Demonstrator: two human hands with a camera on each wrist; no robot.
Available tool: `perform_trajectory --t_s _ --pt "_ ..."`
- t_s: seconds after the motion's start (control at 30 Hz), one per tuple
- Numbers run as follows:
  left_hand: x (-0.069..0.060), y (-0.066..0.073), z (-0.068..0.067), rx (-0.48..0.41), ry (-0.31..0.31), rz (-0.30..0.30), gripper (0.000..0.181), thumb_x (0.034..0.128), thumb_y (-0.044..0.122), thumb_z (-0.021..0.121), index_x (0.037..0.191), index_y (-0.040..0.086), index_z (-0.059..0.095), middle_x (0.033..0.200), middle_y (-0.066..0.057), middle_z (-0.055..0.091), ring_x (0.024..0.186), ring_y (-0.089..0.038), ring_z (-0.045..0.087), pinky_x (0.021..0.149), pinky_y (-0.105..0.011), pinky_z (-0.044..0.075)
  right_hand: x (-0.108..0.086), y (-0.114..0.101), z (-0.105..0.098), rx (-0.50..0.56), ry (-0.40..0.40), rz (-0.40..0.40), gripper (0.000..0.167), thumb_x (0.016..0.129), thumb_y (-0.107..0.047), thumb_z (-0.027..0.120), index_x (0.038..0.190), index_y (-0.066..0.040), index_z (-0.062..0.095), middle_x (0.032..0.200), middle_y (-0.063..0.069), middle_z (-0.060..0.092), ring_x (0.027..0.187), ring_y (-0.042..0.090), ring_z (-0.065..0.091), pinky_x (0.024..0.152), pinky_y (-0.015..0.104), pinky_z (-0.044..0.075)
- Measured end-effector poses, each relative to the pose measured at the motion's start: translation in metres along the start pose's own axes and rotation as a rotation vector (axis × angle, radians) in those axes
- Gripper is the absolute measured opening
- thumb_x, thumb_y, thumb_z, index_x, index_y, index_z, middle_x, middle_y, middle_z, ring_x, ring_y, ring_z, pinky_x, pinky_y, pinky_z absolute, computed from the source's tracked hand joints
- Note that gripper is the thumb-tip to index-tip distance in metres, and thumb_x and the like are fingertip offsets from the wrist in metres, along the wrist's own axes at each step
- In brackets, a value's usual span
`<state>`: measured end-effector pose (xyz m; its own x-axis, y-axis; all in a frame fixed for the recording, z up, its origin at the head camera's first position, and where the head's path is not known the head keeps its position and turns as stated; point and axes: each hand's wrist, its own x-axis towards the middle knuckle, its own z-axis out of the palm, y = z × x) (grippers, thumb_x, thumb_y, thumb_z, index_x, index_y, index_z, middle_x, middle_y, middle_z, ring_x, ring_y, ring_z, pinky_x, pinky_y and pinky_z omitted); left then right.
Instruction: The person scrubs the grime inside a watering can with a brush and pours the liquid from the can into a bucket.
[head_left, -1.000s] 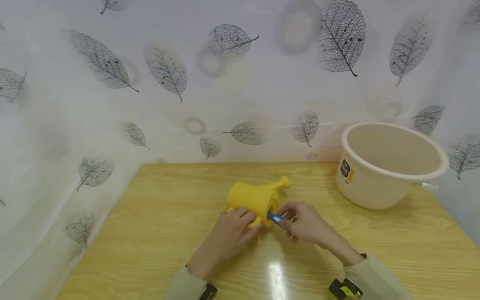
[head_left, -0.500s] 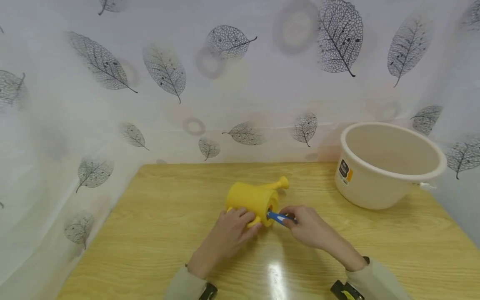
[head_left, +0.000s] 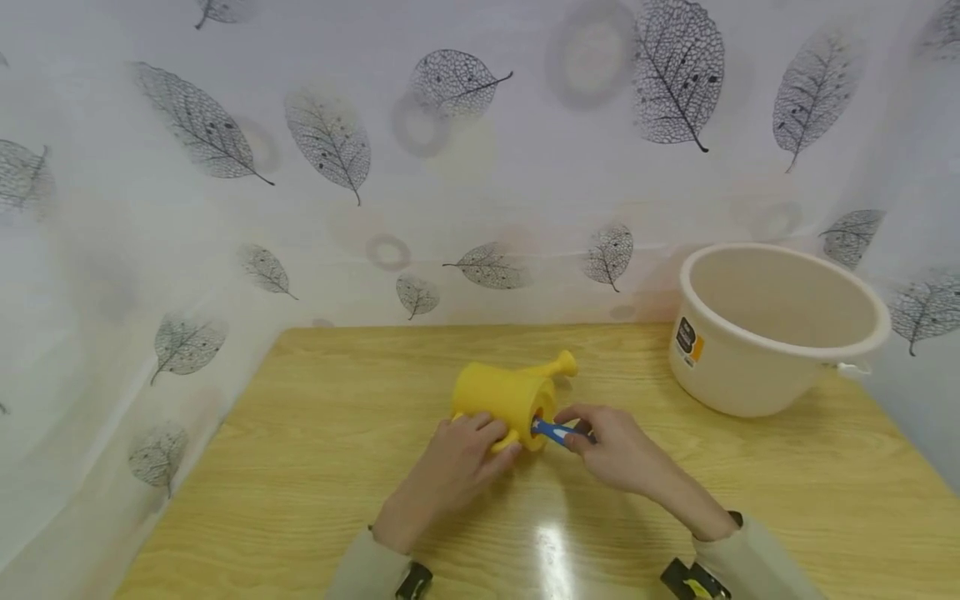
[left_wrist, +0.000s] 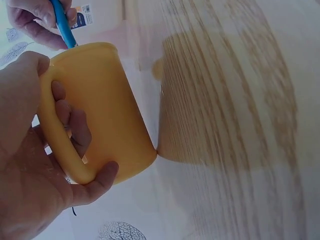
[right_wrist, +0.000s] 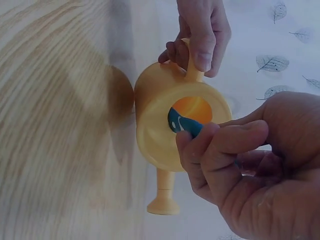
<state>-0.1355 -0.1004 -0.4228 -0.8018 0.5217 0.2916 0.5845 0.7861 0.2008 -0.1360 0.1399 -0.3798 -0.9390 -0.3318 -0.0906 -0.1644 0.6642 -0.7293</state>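
A yellow watering can (head_left: 495,396) lies on its side on the table, its opening facing right and its spout (head_left: 551,367) pointing back right. My left hand (head_left: 461,462) grips the can's handle (left_wrist: 60,130), fingers curled through it in the left wrist view. A slim blue-and-white handle (head_left: 553,431) reaches into the can's round opening (right_wrist: 192,107); whatever is on its inner end is hidden inside. My right hand (head_left: 618,450) pinches the outer end of that handle between thumb and fingers, just outside the rim.
A large cream bucket (head_left: 750,379) with a label stands at the back right of the wooden table (head_left: 337,467). Behind and to the left hangs a white curtain (head_left: 337,250) printed with leaves.
My right hand first drew slightly back to the right, and more of the blue handle came into view. The left hand and watering can stay nearly still.
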Motion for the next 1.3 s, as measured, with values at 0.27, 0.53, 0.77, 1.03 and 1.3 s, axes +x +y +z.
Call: perform_trajectory --t_s 0.27,0.53,0.77,1.03,1.3 --pt "0.002 -0.002 0.000 -0.009 -0.007 0.009 0.026 0.1057 0.041 0.053 0.088 0.023 0.057 0.082 0.010 0.051 0.074 -0.007 0.043 0.069 -0.022 0.036 0.001 -0.008 0.000 -0.003 0.003 0.021 0.022 0.096 -0.004 0.061 0.117 -0.004 0.069 0.086 0.009 0.067 0.061 0.015 0.052 0.050 0.027 0.041" --pt "0.002 -0.003 -0.001 -0.009 -0.002 0.022 0.025 0.1055 0.040 0.054 0.088 0.023 0.057 0.081 0.010 0.050 0.073 -0.007 0.042 0.069 -0.021 0.036 0.006 -0.007 0.003 0.016 0.004 0.080 0.023 0.097 -0.006 0.061 0.118 -0.005 0.069 0.090 0.011 0.069 0.062 0.016 0.054 0.050 0.028 0.043" --pt "0.002 -0.002 0.000 -0.014 -0.003 0.019 0.025 0.1051 0.039 0.055 0.086 0.022 0.057 0.079 0.010 0.049 0.072 -0.007 0.041 0.067 -0.021 0.035 -0.001 -0.007 -0.003 0.026 -0.006 0.050 0.024 0.096 -0.006 0.064 0.119 -0.005 0.070 0.088 0.010 0.068 0.064 0.016 0.054 0.050 0.027 0.044" --pt "0.001 -0.003 0.002 -0.030 0.012 0.020 0.024 0.1045 0.038 0.057 0.087 0.022 0.058 0.080 0.010 0.050 0.072 -0.007 0.042 0.069 -0.021 0.036 0.008 -0.005 0.010 0.029 0.004 0.054 0.021 0.097 -0.005 0.062 0.117 -0.005 0.069 0.087 0.010 0.067 0.062 0.016 0.054 0.051 0.027 0.044" --pt "0.001 -0.004 0.000 -0.016 0.018 0.017 0.025 0.1056 0.039 0.055 0.087 0.022 0.058 0.080 0.010 0.051 0.072 -0.006 0.042 0.069 -0.021 0.037 0.004 -0.008 0.000 -0.009 -0.004 0.049 0.024 0.097 -0.006 0.062 0.119 -0.006 0.070 0.090 0.010 0.069 0.060 0.015 0.053 0.049 0.026 0.042"
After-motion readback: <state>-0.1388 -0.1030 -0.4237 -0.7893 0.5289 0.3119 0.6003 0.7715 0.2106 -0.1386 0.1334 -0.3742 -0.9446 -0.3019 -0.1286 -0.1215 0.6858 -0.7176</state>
